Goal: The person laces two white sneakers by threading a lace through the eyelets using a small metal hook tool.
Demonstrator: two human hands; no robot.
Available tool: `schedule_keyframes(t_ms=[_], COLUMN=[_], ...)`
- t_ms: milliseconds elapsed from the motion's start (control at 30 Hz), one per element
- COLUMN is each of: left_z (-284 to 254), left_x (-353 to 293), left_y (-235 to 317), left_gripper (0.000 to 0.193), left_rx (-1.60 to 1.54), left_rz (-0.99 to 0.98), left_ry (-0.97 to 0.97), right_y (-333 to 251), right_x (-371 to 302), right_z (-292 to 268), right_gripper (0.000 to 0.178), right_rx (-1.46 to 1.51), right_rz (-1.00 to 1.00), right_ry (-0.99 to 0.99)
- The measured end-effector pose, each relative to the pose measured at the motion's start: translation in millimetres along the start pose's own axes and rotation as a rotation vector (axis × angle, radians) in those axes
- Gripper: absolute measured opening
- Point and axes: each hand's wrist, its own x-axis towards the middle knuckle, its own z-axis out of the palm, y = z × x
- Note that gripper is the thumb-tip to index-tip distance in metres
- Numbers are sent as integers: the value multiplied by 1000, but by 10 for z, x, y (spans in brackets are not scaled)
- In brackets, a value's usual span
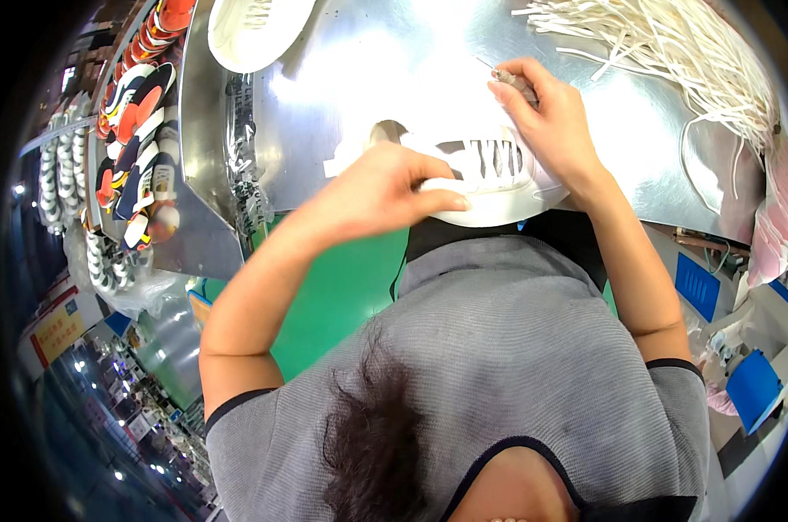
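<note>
A white sneaker (496, 198) lies on the metal table's near edge, its heel to the left and its toe to the right. White lace (495, 159) crosses its opening in several rows. My left hand (398, 187) is closed on the near side of the shoe, thumb along its collar. Above the toe, my right hand (550, 109) grips a small tool (516, 83) with a short handle and a thin metal tip pointing to the far left. The right wrist is close to the toe. Glare washes out part of the shoe's far side.
Another white shoe (253, 35) stands at the far left of the metal table (359, 52). A large bundle of white laces (664, 52) spreads over the far right. Past the left edge, a rack holds several dark and orange shoes (140, 130). Dark plastic wrapping (242, 148) lies along the left.
</note>
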Motion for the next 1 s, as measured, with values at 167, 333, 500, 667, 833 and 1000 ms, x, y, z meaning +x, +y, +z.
schedule_keyframes(t_ms=[167,333,500,667,833,1000], left_z=[-252,-53,26,128,325,202], left_x=[-28,193,109,-225,-85,143], left_y=[29,-74,-24,84,-97,-93], left_gripper=[29,22,12,14,36,35], left_rx=[-529,-122,318,391,-264,-65], left_rz=[-200,11,244,172,368,365], left_ry=[-65,-31,85,433,765,742], right_y=[33,20,49,-83,-197,-128], right_x=[-11,-13,-8,-116,-75,3], right_z=[-21,-33,0,-118,-99,-49], right_gripper=[22,23,22,16,13,11], right_rx=[108,61,-37,68,109,21], right_rz=[1,-14,-43,-96,-321,-272], right_ry=[10,-31,-8,-64,-251,-178])
